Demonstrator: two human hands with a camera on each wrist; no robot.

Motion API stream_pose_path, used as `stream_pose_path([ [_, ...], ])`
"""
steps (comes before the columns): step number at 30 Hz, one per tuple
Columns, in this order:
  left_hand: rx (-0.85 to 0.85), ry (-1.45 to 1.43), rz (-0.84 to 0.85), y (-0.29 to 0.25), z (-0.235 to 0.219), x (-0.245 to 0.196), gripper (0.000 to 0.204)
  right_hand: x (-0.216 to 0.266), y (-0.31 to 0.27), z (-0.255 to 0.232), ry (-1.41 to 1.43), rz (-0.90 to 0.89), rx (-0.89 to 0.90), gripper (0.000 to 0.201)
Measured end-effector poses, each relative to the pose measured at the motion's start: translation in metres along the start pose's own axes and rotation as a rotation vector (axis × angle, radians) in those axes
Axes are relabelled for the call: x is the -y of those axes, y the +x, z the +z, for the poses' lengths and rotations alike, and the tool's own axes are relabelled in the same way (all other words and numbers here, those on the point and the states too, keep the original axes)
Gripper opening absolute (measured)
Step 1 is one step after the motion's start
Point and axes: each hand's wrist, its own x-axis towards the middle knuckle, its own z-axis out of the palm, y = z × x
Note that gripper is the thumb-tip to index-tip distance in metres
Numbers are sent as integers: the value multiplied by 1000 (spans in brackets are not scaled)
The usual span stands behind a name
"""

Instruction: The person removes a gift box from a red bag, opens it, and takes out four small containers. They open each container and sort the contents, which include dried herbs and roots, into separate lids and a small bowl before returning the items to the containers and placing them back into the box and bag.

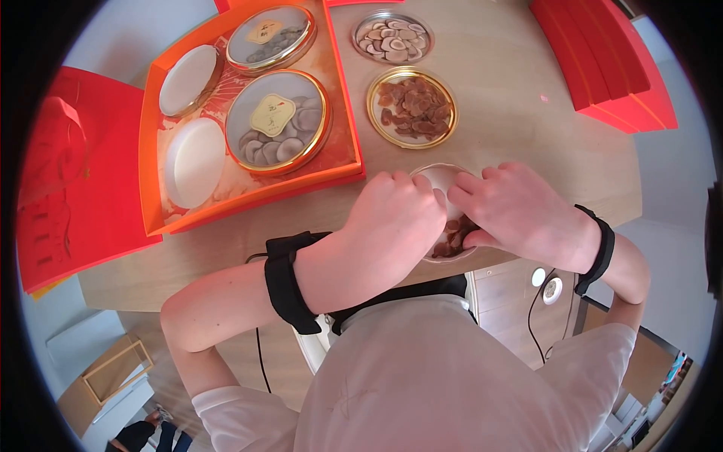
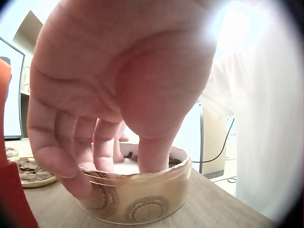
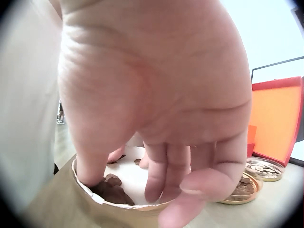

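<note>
Both hands reach down into a round container [image 2: 142,204] with a patterned gold outer wall and a white interior, standing close to the table's near edge. Brown dried slices [image 3: 114,190] lie inside it. My left hand [image 1: 399,218] has its thumb and several fingers within the rim, apart from each other, while the little finger hangs outside the wall. Opposite it, the right hand [image 1: 520,215] sets its thumb down among the slices. Its other fingers point to the white bottom, and its little finger is over the outside. Some fingertips are hidden by the hands.
Beyond the hands stand a gold-rimmed dish [image 1: 370,113] of brown slices and a clear dish [image 1: 354,38] of pale slices. An orange gift box [image 1: 256,197] at left holds lidded round containers [image 1: 290,120]. A red bag [image 1: 83,188] and red boxes [image 1: 602,68] flank the table.
</note>
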Motion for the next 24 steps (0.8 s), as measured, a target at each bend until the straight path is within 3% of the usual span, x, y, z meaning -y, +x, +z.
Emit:
stream_pose_path([
  [5, 11, -13, 12, 1, -1, 3, 26, -6, 1, 2, 44, -43, -29, 36],
  [14, 64, -98, 32, -2, -8, 5, 27, 1, 4, -13, 201, 32, 231, 35],
  [20, 43, -70, -2, 0, -9, 6, 25, -10, 3, 7, 165, -5, -22, 35],
  [24, 48, -108, 3, 0, -13, 8, 23, -13, 5, 5, 188, -24, -32, 33],
])
